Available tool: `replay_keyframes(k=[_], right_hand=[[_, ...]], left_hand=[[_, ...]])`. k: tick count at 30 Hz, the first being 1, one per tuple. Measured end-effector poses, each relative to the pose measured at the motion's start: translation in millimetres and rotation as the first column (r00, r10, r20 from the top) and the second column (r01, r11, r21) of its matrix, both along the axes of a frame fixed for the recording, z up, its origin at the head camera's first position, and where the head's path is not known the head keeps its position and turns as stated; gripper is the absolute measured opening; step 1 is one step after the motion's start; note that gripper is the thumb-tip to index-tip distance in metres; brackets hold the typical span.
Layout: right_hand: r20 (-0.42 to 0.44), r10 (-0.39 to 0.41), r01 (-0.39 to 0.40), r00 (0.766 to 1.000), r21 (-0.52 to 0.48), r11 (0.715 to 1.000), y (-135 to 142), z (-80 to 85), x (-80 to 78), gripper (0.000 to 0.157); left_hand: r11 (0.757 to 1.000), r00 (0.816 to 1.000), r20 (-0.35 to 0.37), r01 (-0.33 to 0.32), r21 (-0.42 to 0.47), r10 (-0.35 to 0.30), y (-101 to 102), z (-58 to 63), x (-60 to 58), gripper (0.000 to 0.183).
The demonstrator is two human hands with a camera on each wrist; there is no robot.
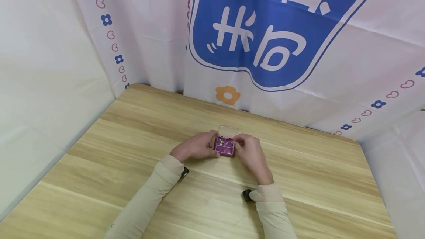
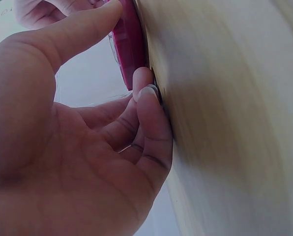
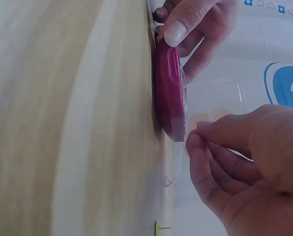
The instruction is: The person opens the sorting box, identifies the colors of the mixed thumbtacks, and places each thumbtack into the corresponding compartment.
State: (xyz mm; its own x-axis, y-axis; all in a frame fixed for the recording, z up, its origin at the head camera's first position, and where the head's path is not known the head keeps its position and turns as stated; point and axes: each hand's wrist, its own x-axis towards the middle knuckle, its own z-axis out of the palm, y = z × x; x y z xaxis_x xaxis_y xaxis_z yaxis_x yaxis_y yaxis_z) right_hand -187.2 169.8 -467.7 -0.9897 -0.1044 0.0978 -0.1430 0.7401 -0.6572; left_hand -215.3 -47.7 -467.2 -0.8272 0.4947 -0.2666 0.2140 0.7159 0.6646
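Observation:
A small magenta compartment box (image 1: 225, 150) lies on the table, its clear lid (image 1: 228, 131) raised at the back. Tiny yellow-green pieces (image 1: 221, 142) sit in its back left compartment, and pale bits show in the back right one. My left hand (image 1: 198, 146) grips the box's left side, thumb at the front and fingers behind; in the left wrist view the thumb (image 2: 82, 32) presses on the magenta wall. Over the right rim, my right hand (image 1: 249, 153) pinches thumb and forefinger together. A pale sliver shows at those fingertips (image 3: 198, 132), too small to identify.
In the right wrist view, a yellow-green thumbtack (image 3: 158, 228) and a small pinkish pin (image 3: 168, 181) are on the wooden table (image 1: 315, 187), beyond the box. A printed white curtain (image 1: 159, 47) hangs along the back edge. Pale sheets (image 1: 43, 84) stand at both sides.

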Motion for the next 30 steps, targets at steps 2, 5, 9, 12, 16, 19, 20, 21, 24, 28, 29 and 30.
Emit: replay_keyframes(k=[2,5,9,12,16,19,20,21,24,28,29,30], right_hand=[[0.000,-0.008,0.008,1.000,-0.006,1.000,1.3,-0.1,-0.2,0.014],[-0.002,-0.022,0.022,1.000,-0.011,1.000,4.2,-1.2,-1.1,0.014],[-0.004,-0.033,0.033,0.999,-0.024,0.999,10.7,1.1,-1.8,0.014],[0.011,-0.034,0.034,0.999,-0.035,0.999,18.2,6.4,-1.5,0.016],[0.025,-0.034,0.035,0.999,-0.030,0.999,33.7,13.8,-0.6,0.017],[0.034,-0.021,0.021,0.999,0.002,1.000,48.0,17.9,0.7,0.017],[0.042,-0.012,0.012,0.999,0.014,1.000,52.8,19.4,1.3,0.016],[0.056,0.000,-0.001,0.998,0.032,0.999,57.7,20.5,1.8,0.016],[0.124,0.048,-0.058,0.991,0.081,0.995,72.3,24.2,3.6,0.014],[0.259,0.100,-0.132,0.961,0.111,0.985,86.8,29.6,8.1,0.010],[0.293,0.106,-0.146,0.950,0.118,0.982,89.1,30.5,9.7,0.010],[0.329,0.107,-0.154,0.938,0.120,0.981,90.7,31.3,11.3,0.009]], left_hand=[[1.000,1.000,0.000,0.000,-0.002,0.000,0.3,0.0,0.1,0.089],[1.000,1.000,0.001,0.001,-0.001,-0.001,0.7,-0.7,0.0,0.089],[1.000,1.000,0.004,0.000,0.005,0.000,0.8,-1.6,-0.2,0.089],[1.000,1.000,0.005,-0.001,0.002,0.001,0.3,-2.2,-0.7,0.089],[1.000,1.000,0.003,0.003,0.000,-0.003,0.3,-3.0,-1.1,0.089],[1.000,1.000,0.002,0.002,0.002,-0.002,0.7,-3.5,-0.7,0.089],[1.000,1.000,0.000,0.002,0.000,-0.002,0.7,-3.7,-0.7,0.089],[1.000,1.000,-0.001,0.001,0.000,-0.001,0.6,-3.6,-0.7,0.088],[1.000,1.000,0.001,-0.001,0.006,0.001,0.8,-2.8,-0.7,0.088],[1.000,1.000,0.001,0.003,0.013,-0.003,1.1,-1.0,-0.1,0.087],[1.000,1.000,0.004,0.002,0.015,-0.002,1.1,-0.7,0.1,0.087],[1.000,1.000,0.004,0.002,0.013,-0.002,1.2,-0.9,0.1,0.087]])
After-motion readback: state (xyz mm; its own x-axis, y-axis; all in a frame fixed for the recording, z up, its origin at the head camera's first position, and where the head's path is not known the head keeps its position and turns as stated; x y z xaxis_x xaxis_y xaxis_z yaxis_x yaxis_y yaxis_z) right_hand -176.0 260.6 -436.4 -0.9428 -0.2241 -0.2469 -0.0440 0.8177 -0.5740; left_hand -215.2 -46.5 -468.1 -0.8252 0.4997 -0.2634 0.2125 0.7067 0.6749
